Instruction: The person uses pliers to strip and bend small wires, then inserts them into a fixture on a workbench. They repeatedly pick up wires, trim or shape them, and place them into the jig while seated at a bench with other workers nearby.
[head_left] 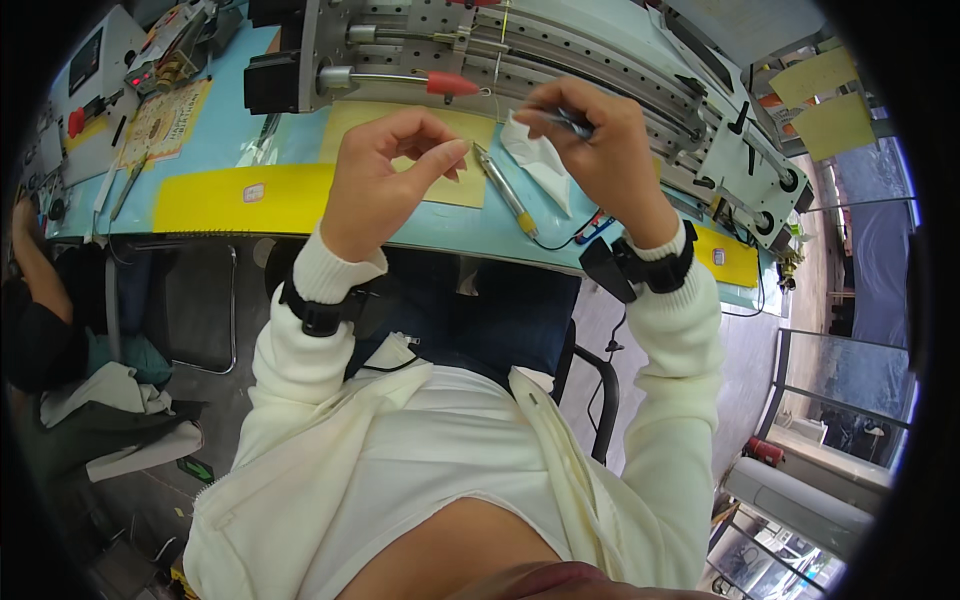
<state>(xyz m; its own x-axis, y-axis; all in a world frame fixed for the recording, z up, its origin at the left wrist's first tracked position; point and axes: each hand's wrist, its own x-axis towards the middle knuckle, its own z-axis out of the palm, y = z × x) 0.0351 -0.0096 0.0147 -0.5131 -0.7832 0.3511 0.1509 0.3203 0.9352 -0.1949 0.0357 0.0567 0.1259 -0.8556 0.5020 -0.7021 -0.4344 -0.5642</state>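
My left hand hovers over the yellow sheet on the bench, thumb and forefinger pinched together. Whatever sits between those fingertips is too small to make out. Opposite it, my right hand is closed around a slim dark tool, mostly hidden by the fingers. Between the hands lies a silver pen-shaped tool with a yellow end and a thin cable, its tip near my left fingertips. A crumpled white tissue lies beneath my right hand.
A metal rail machine with a red cone-shaped part spans the bench's far side. Yellow strips line the front edge. A black chair armrest stands below. At far left is another person's arm, near bench instruments.
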